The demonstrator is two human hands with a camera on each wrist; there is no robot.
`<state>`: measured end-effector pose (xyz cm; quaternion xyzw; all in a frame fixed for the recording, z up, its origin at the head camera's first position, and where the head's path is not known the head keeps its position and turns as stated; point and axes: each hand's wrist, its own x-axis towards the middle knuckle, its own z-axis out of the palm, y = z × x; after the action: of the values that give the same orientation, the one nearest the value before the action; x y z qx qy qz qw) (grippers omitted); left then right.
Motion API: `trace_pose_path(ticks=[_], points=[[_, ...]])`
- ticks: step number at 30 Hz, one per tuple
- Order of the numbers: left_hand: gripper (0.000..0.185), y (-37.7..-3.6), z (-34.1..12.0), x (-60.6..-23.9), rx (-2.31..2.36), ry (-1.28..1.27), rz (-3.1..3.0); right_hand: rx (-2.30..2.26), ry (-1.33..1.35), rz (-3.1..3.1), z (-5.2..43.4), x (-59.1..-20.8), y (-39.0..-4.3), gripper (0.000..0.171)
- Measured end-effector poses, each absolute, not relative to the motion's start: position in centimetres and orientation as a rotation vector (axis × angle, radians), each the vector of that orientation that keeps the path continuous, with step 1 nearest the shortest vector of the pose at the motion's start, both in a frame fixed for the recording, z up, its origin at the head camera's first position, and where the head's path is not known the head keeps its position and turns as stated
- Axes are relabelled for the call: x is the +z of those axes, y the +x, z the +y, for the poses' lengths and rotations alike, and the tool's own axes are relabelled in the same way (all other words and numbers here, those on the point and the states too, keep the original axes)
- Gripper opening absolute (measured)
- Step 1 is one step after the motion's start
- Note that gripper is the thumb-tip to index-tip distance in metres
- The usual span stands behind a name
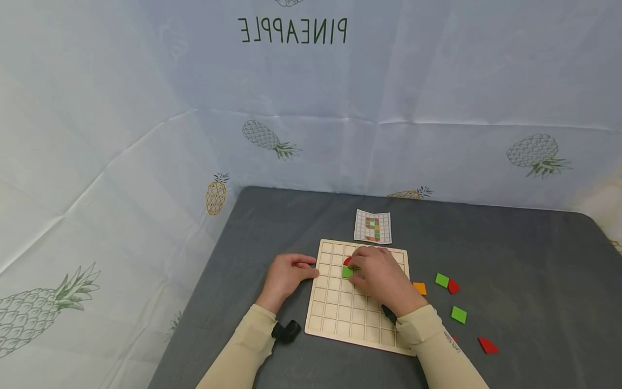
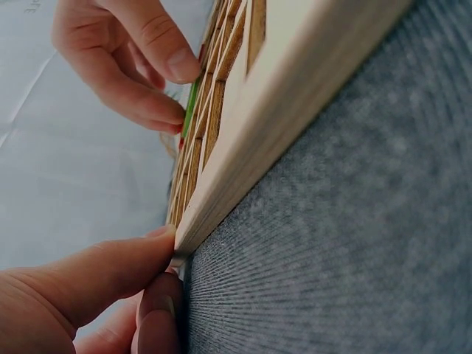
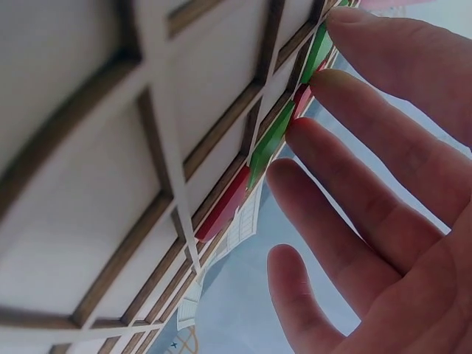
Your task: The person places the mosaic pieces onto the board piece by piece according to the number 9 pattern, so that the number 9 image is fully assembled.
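Observation:
A pale wooden grid board [image 1: 330, 310] lies on the dark table. At its left edge, my left hand [image 1: 286, 273] touches the rim with thumb and fingertips; the left wrist view shows the thumb [image 2: 118, 269] at the top edge. Over the board's upper part reaches my right hand [image 1: 384, 276]. Its thumb and forefinger touch small tiles in the grid, and the other fingers stretch out. Beside those fingertips sit a red rounded piece [image 1: 347, 261] and a green square tile [image 1: 347, 272]. The right wrist view shows red [image 3: 221, 206] and green pieces [image 3: 271, 140] in a row.
Behind the board lies a pattern card [image 1: 359, 229] with a coloured figure. Right of the board are an orange tile [image 1: 420, 288], green tiles [image 1: 459, 314] and red curved pieces [image 1: 488, 346]. A pineapple-print cloth [image 1: 330, 151] hangs behind the table.

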<state>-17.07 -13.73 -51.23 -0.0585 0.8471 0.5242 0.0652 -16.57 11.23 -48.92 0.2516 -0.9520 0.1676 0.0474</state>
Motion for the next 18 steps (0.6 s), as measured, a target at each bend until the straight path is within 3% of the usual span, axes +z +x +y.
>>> trace_pose_path(ticks=[11, 18], points=[[0.027, -16.9, -13.5, -51.3, 1.564, -0.196, 2.565, 0.558, 0.737, -2.889, 12.4, -47.8, -16.1, 0.018], [0.029, -16.7, -13.4, -51.1, 1.57, -0.206, 2.567, 0.511, 0.634, -2.905, 16.5, -47.1, -15.4, 0.021]])
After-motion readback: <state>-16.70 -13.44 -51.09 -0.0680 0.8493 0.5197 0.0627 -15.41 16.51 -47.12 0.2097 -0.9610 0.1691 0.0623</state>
